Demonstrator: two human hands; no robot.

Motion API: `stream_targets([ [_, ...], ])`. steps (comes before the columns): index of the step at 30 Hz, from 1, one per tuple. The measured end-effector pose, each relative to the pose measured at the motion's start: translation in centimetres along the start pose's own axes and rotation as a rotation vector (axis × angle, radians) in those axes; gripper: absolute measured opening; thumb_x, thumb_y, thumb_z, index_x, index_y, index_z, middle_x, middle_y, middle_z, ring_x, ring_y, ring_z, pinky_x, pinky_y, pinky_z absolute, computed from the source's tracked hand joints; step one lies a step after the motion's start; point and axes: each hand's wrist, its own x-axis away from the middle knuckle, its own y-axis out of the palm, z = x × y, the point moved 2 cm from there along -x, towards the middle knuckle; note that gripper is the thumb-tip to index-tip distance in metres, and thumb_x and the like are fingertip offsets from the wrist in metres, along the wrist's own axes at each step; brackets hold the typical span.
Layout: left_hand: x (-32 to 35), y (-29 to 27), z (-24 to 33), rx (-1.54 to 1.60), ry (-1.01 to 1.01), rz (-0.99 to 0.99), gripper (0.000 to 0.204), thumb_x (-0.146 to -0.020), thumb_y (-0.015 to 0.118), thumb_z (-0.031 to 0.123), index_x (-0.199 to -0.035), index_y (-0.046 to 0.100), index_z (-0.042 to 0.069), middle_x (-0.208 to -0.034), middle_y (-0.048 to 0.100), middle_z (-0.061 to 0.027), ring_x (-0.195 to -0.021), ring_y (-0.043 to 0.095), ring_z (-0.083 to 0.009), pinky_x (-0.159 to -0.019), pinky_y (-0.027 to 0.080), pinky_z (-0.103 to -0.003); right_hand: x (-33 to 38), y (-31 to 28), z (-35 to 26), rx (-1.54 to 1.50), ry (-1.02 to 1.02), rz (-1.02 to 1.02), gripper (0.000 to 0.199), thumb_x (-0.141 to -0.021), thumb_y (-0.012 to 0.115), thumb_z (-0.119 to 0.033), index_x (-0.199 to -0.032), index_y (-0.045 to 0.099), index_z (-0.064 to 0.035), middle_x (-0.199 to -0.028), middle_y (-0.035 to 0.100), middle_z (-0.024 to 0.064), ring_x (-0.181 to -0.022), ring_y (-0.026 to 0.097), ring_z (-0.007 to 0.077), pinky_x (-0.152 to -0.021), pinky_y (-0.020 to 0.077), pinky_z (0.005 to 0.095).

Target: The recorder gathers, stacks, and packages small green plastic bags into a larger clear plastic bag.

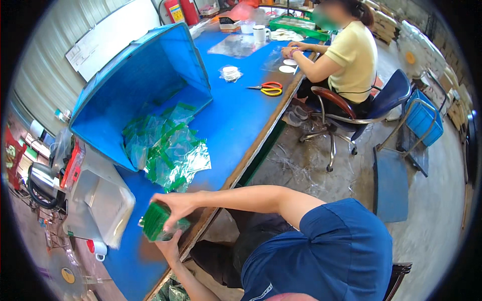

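Note:
A thick stack of green-edged clear plastic bags (pixel 158 220) is held between my two hands above the blue table's near end. My right hand (pixel 175 206) grips it from above, thumb and fingers spread around the side. From below, my left hand (pixel 169 247) closes on its lower end. Just beyond the stack, a loose heap of similar clear bags with green strips (pixel 168 145) spills onto the table. That heap comes out of a large blue plastic bin (pixel 135 65) tipped on its side, its opening toward me.
Red-and-yellow-handled pliers (pixel 268 89) and a pile of white discs (pixel 231 73) lie farther along the blue table (pixel 228 120). A co-worker in a yellow top (pixel 354 57) sits at the far right edge. A white mug (pixel 99 249) and a translucent bin (pixel 108 205) are at left.

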Motion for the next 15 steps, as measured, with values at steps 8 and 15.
stream_targets([
  [8, -0.2, 0.4, 0.5, -0.01, 0.046, 0.141, 0.087, -0.066, 0.087, -0.003, -0.14, 0.041, -0.001, -0.135, 0.05, -0.0132, -0.118, 0.053, -0.0231, -0.103, 0.043, -0.037, -2.4, 2.1, -3.6, 0.513, -0.148, -0.02, 0.049, -0.078, 0.078, -0.03, -0.114, 0.055, -0.0049, -0.1, 0.067, 0.0131, -0.092, 0.067, 0.0322, -0.072, 0.0518, 0.0463],
  [15, 0.9, -2.0, -1.0, -0.4, 0.054, 0.17, 0.071, -0.064, 0.089, 0.009, -0.125, 0.055, -0.003, -0.128, 0.055, -0.0145, -0.119, 0.051, -0.0243, -0.103, 0.04, -0.039, -5.2, 5.7, -3.2, 1.004, -0.368, -0.137, 0.022, -0.082, 0.067, -0.03, -0.091, 0.068, -0.0097, -0.094, 0.07, 0.0155, -0.083, 0.07, 0.0329, -0.068, 0.054, 0.0467],
])
